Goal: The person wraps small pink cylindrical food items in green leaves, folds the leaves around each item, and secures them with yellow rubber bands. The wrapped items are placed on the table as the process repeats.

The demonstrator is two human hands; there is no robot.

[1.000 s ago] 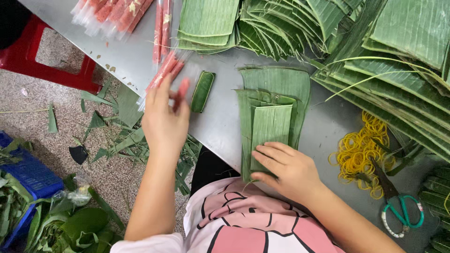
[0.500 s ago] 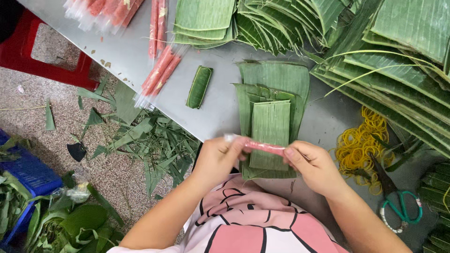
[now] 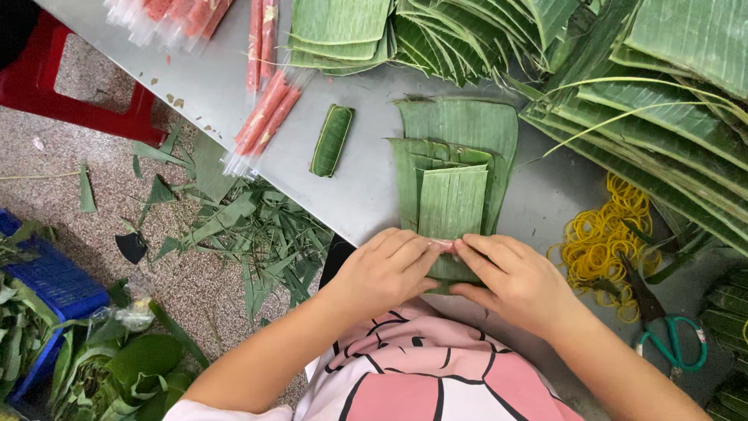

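From the head camera, my left hand [image 3: 387,269] and right hand [image 3: 510,277] are both closed on a pink sausage stick [image 3: 446,245], which lies crosswise on the near end of the stacked banana-leaf pieces [image 3: 452,199] at the tabletop [image 3: 366,191] edge. I judge that rolling well means keeping it square to the leaf ribs, thumbs tucking the leaf edge tight. A finished green roll [image 3: 332,140] lies left of the leaf stack, yellow rubber bands [image 3: 604,234] to its right.
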